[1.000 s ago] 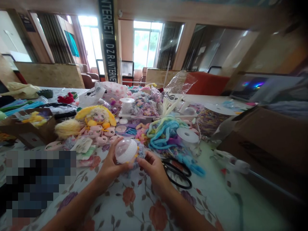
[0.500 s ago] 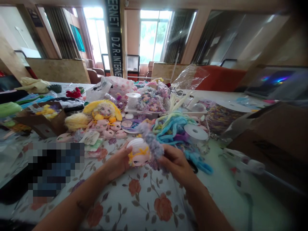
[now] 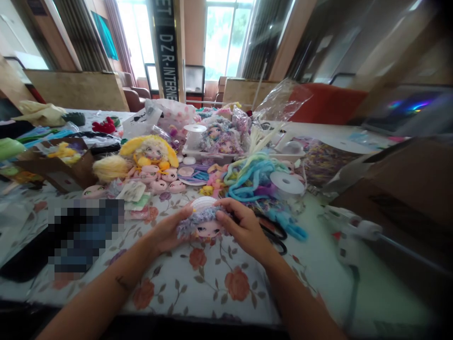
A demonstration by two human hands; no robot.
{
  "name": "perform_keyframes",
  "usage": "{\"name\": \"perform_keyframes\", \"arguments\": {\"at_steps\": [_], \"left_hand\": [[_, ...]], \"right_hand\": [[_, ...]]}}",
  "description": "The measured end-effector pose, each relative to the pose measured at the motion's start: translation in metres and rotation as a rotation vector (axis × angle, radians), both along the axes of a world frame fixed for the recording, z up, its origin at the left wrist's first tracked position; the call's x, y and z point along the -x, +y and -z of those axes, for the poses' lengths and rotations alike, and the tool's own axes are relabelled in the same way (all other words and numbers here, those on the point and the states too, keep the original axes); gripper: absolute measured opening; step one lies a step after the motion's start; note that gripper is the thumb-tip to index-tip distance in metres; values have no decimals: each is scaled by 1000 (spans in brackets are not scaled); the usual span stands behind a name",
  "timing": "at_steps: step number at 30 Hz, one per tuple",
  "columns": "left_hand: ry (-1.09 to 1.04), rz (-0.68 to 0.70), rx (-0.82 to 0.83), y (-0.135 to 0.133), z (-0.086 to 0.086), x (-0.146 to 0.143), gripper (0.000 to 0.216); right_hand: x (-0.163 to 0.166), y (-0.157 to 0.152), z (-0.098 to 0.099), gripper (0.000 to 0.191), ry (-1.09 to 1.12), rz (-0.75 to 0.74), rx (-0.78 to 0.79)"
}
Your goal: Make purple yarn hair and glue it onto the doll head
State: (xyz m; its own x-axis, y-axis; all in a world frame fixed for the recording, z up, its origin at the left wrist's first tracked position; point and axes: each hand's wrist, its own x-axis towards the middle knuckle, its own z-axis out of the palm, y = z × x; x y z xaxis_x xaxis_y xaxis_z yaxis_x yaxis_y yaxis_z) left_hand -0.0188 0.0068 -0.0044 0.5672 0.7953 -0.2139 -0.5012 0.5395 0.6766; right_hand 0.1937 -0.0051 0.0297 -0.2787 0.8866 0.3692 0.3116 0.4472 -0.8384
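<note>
A small doll head (image 3: 208,230) with a painted face is held between my two hands above the flowered tablecloth. Over its forehead lies a strip of fluffy grey-blue yarn hair (image 3: 198,217), and its white ribbed top (image 3: 204,202) shows behind the strip. My left hand (image 3: 171,230) grips the head from the left, its fingertips partly hidden behind the yarn. From the right, my right hand (image 3: 244,226) closes over the yarn and the head's side, thumb and forefinger at the hair strip.
Doll faces (image 3: 159,179), a yellow-eared doll (image 3: 152,150), blue yarn (image 3: 247,177) and a white spool (image 3: 287,183) lie beyond my hands. Black-handled scissors (image 3: 274,229) rest by my right wrist. A glue gun (image 3: 348,231) is at the right, before a dark box (image 3: 399,198).
The fluffy yarn strip, held beside the doll head by my right hand before, now lies across its forehead. My right hand has moved left and up against the head. The view has tilted down.
</note>
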Motion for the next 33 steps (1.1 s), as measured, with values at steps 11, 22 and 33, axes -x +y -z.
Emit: {"name": "perform_keyframes", "arguments": {"at_steps": [11,22,33], "left_hand": [[118,-47,-116,-4,-11,-1,86],[-8,-7,-66,-1,0,5,63],[-47,-116,119,1,-8,-3,45]], "right_hand": [[5,-1,1,24,50,3,49],[6,3,2,29,399,43,292],[11,6,9,34,380,124,257]]}}
